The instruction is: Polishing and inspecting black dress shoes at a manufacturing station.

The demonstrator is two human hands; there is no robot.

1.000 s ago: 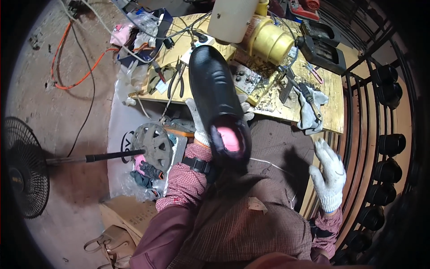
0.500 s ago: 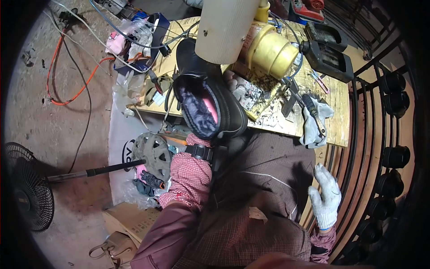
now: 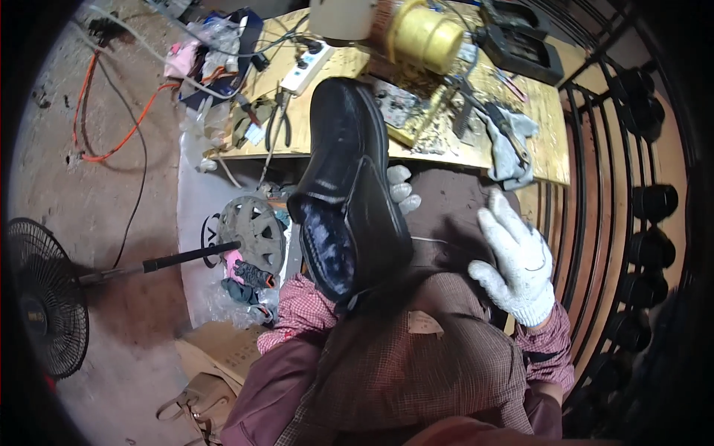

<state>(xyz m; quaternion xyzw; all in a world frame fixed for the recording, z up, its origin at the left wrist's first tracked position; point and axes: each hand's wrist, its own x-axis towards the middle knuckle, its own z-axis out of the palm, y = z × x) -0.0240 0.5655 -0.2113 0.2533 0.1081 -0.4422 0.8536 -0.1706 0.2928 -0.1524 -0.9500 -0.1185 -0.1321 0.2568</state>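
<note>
A black leather shoe (image 3: 342, 141) with a fluffy grey-blue lining lies slanted in front of me, its toe over the workbench edge and its opening toward my lap. My left hand (image 3: 404, 189), in a whitish glove, holds it from beneath. Only some fingertips show, curled past the shoe's right side; the rest of that hand is hidden. To the right of the shoe, over my lap, my right hand (image 3: 517, 260) is raised in a white knit glove. Its fingers are spread, it holds nothing and it is apart from the shoe.
On the wooden workbench (image 3: 446, 145) are a white power strip (image 3: 306, 68), pliers (image 3: 278, 128), a yellow cylindrical machine part (image 3: 428, 41) and a grey cloth (image 3: 509, 160). A fan (image 3: 48, 297) stands at left, a dark metal rack (image 3: 584, 186) at right.
My left hand has brought the shoe down and toward me, away from the machine. The pink patch inside its opening no longer shows. My right hand has come up and leftward toward the shoe.
</note>
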